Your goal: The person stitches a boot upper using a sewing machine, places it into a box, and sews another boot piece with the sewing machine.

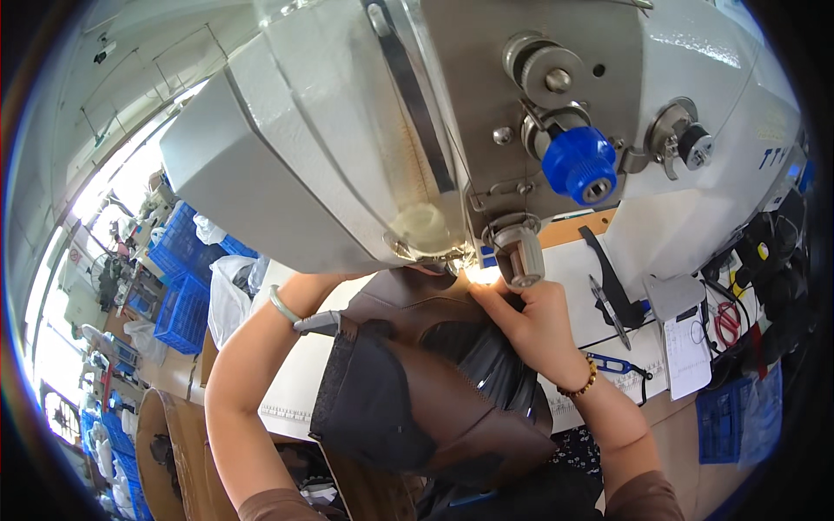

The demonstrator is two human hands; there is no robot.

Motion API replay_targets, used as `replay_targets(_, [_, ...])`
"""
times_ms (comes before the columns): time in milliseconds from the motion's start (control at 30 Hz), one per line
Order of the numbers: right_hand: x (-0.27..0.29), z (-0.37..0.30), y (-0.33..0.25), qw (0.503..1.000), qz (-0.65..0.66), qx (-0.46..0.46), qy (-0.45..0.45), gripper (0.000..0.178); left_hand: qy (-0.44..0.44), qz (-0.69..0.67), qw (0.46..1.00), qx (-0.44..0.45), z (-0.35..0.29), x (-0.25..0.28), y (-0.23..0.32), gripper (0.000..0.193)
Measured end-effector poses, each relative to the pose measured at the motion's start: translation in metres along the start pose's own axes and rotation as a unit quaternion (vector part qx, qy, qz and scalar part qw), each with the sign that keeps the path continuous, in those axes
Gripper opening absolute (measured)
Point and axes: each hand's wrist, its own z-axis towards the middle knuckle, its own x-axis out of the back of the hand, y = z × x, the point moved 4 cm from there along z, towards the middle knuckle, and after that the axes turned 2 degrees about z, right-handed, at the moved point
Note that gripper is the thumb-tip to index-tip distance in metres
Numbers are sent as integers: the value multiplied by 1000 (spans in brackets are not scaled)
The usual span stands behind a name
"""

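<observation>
A brown leather piece (447, 369) with black lining and stitched seams hangs over the near edge of the sewing machine's (330, 165) white bed. Its far edge lies in the bright light by the needle area. My right hand (543, 326) is closed at the piece's right side, thumb pressed near the lit spot and fingers curled. From the left, my left hand (334, 282) reaches along the piece's far left edge. The machine head hides most of it, so its fingers cannot be made out. A dark fastener strip (334, 378) runs down the piece's left edge.
Right of the bed lie a pen (610, 311), a black strip (601, 269), a blue tool (617, 363), red-handled scissors (727, 323) and a paper pad (688, 352). Blue crates (182, 313) stand at left, with a round brown bin (165, 451) lower down.
</observation>
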Motion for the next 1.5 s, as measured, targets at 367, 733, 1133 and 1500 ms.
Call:
replay_targets(367, [-5, -3, -1, 999, -25, 17, 11, 14, 71, -303, 950, -30, 2, -22, -75, 50])
replay_targets(733, [-7, -2, -9, 991, -81, 95, 57, 12, 100, -305, 947, -16, -8, -16, -78, 36])
replay_targets(1133, [-2, -3, -1, 997, 41, 29, 65, 20, 430, 105, 890, 106, -112, 72, 23, 23])
replay_targets(1500, [30, -1, 10, 970, 91, 8, -225, 21, 328, 166, 929, 51, -76, -100, 174, 82])
